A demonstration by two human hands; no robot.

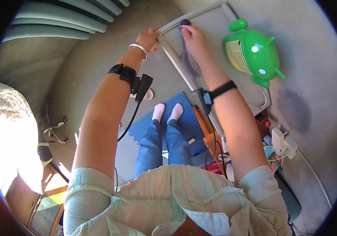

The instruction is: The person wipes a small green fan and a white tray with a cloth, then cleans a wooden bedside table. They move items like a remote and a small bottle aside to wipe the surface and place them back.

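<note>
My left hand [148, 40], with a silver bangle at the wrist, is closed around a thin yellowish piece [154, 47], mostly hidden by the fingers. Its fingertips are at the corner of a grey-framed tabletop [215, 14]; whether they grip the frame is unclear. Over that top, my right hand [194, 41] grasps a dark grey cloth [189, 66], slightly blurred, which hangs down towards the near edge. To the right of it lies a green robot-shaped appliance [260, 53] with white eyes and a cream grille, on the same top.
Below the tabletop stands a wooden piece of furniture [211, 141]. White plug adapters [285, 143] with a cable are at the right. A blue foam mat [145, 118] lies under my feet. Grey-green curved slats [59, 14] are at upper left, a chair base [55, 126] at left.
</note>
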